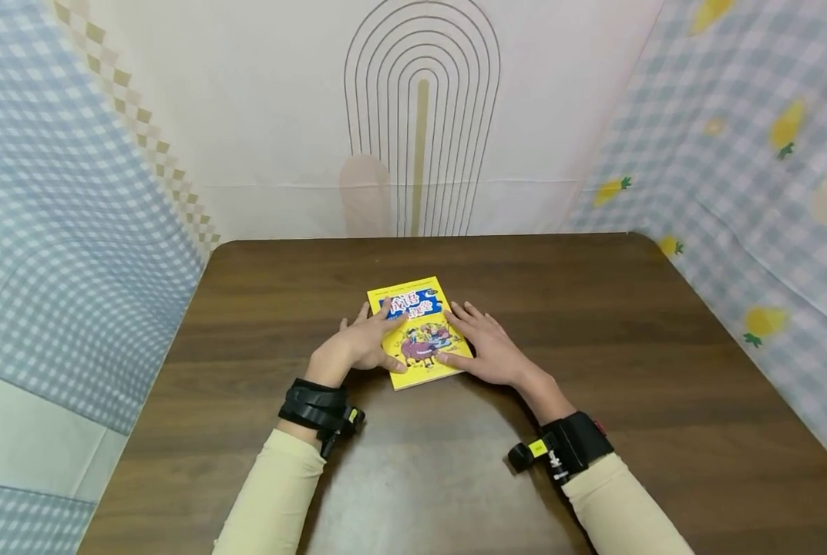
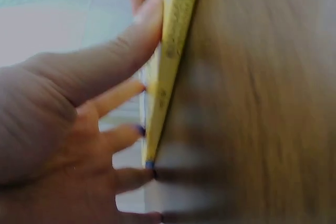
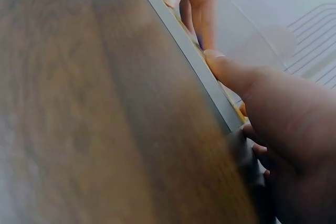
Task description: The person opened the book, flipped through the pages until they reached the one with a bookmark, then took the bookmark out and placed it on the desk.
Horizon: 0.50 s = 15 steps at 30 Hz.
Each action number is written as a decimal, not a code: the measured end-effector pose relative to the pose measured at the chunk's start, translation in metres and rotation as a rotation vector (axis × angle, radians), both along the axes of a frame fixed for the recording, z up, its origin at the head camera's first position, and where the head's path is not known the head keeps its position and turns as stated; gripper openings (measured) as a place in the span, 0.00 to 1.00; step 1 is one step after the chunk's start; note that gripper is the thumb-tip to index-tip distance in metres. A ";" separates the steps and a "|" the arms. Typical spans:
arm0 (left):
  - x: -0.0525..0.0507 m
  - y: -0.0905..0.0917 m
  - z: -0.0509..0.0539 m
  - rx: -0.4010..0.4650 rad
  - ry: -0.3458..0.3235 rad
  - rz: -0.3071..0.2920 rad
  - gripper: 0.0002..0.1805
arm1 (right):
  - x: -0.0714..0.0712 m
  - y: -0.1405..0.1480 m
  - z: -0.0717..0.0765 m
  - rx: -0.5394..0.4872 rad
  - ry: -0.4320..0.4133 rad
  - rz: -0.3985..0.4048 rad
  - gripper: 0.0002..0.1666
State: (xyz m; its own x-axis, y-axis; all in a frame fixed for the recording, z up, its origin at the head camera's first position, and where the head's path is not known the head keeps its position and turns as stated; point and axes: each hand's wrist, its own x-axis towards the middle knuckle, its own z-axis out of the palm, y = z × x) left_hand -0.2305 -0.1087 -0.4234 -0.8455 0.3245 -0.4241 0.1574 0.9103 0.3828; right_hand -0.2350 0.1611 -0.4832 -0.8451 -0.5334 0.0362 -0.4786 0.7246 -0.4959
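Observation:
A yellow book (image 1: pixel 423 344) with a blue title panel and cartoon figures lies closed and slightly turned on the table. My left hand (image 1: pixel 364 343) rests over its left side, fingers spread, thumb on the lower cover. On the opposite side my right hand (image 1: pixel 491 348) lies with straight fingers along the right edge and its thumb on the cover. The left wrist view shows the book's yellow spine (image 2: pixel 172 35), with the left thumb (image 2: pixel 149 19) against the cover's edge. Pale page edges (image 3: pixel 197 66) face the right wrist camera, and the right thumb (image 3: pixel 228 69) touches the cover above them.
The brown wooden table (image 1: pixel 413 478) has rounded far corners. Behind it hangs a white cloth (image 1: pixel 274 116) with an arch pattern. Blue checked cloths hang at the left (image 1: pixel 87 193) and right (image 1: pixel 718 193). Black camera straps (image 1: pixel 316 405) circle both wrists.

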 end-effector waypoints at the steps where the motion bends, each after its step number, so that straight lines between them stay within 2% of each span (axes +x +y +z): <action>1: 0.002 0.000 0.002 -0.010 0.009 0.013 0.52 | 0.000 -0.001 -0.001 -0.003 -0.002 0.000 0.52; 4: 0.010 0.004 0.008 -0.026 0.055 0.060 0.50 | 0.002 -0.005 -0.002 -0.017 -0.010 -0.008 0.53; 8: 0.018 0.008 0.016 -0.020 0.117 0.092 0.48 | 0.005 -0.009 -0.002 -0.021 -0.015 -0.028 0.54; 11: 0.022 0.010 0.019 -0.017 0.133 0.100 0.47 | 0.006 -0.011 -0.001 -0.020 -0.011 -0.042 0.55; 15: 0.025 0.014 0.015 0.002 0.119 0.097 0.48 | 0.009 -0.008 0.000 -0.002 -0.004 -0.080 0.57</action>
State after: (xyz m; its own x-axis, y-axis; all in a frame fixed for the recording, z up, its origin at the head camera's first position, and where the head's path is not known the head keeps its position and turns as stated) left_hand -0.2057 -0.0946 -0.4082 -0.9172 0.2393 -0.3184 0.1130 0.9228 0.3682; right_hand -0.2264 0.1530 -0.4832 -0.8853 -0.4639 0.0338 -0.4169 0.7593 -0.4997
